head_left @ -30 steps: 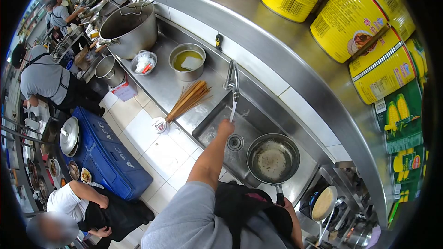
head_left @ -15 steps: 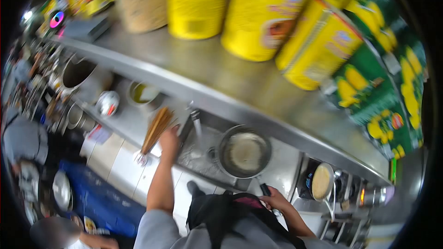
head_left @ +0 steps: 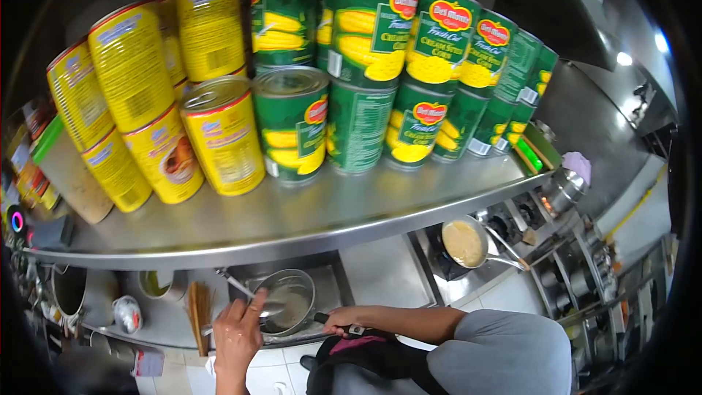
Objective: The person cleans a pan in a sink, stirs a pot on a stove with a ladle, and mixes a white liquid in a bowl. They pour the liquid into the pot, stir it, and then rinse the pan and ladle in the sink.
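My right hand (head_left: 342, 320) is wrapped round the dark handle (head_left: 321, 318) of a deep metal pan (head_left: 310, 300). The pan sits in the steel sink (head_left: 335, 278) under the shelf, with cloudy liquid in it. My left hand (head_left: 238, 333) is raised at the pan's left rim, its fingers stretched out and wet, nothing showing in them. Its fingertips overlap the end of the faucet (head_left: 235, 283) in this view. Left of that hand, a bamboo stick brush (head_left: 198, 314) stands at the counter's front edge.
Stacked corn cans (head_left: 365, 128) and yellow cans (head_left: 223, 135) line the steel shelf (head_left: 314, 223) above the sink. A pan of pale food (head_left: 463, 241) sits on the stove at right. Left along the counter are a pot with yellowish liquid (head_left: 162, 285) and a foil-like ball (head_left: 127, 314).
My left hand has left the bamboo brush and moved right to the faucet and pan. My right hand stays on the pan handle. The view has turned to the right.
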Motion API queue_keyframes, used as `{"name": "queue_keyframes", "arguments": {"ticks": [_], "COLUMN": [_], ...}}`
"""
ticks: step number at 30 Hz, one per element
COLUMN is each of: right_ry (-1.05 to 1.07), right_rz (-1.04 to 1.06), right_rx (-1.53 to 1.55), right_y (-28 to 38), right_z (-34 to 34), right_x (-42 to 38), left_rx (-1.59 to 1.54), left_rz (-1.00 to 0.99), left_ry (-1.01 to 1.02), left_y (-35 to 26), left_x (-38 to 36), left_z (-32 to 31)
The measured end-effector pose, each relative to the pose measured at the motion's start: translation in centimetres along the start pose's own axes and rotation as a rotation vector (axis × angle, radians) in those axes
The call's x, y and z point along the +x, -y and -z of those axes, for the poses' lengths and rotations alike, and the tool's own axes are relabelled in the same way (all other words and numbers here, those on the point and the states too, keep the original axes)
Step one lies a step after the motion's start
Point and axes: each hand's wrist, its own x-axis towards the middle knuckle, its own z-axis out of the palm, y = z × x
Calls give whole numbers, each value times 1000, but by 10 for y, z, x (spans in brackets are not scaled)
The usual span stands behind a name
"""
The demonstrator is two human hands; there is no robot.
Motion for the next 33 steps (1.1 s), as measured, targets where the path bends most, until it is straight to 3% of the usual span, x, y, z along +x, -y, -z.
{"name": "queue_keyframes", "arguments": {"ticks": [2,4,7,8,14,16,17,19,20,22,24,26,27,28,29,30,32,33], "right_ry": [44,120,146,174,211,147,169,109,47,3,-119,-346,-463,-469,-647,-821,-827,-835], "right_rz": [-41,-78,-118,-112,-74,-3,8,37,82,150,279,263,148,144,206,266,194,126], "right_rx": [47,63,190,192,116,133,133,54,-21,-165,-344,-580,-758,-745,-1049,-1358,-1330,-1307], "right_y": [8,11,12,14,11,10,8,7,8,10,-7,3,6,0,-10,-16,0,8], "right_z": [-10,-13,-24,-29,-32,-38,-35,-40,-41,-42,-30,-42,-39,-28,-16,-9,-21,-26], "right_x": [-5,-1,-3,-6,-3,-9,-7,-9,-11,-12,-5,-15,-17,-16,-17,-16,-35,-42], "left_rx": [61,142,228,183,89,75,72,98,96,-22,-130,-122,-37,29,111,240,683,680], "left_rz": [-248,-466,-521,-572,-414,-359,-342,-395,-387,-477,-495,-227,-22,218,446,662,1053,1046], "left_ry": [-73,-290,-389,-535,-311,-30,-27,-643,-644,-1041,-1014,-705,-602,-481,-528,-441,-28,-29], "left_y": [-23,-38,-65,-61,-64,-67,-66,-68,-68,-66,-40,9,48,95,138,189,229,242], "left_x": [26,53,100,122,164,167,167,161,152,124,60,0,-28,-59,-89,-132,-191,-203], "left_z": [59,100,140,125,113,121,114,99,92,73,42,4,-29,-63,-91,-127,-157,-160]}}
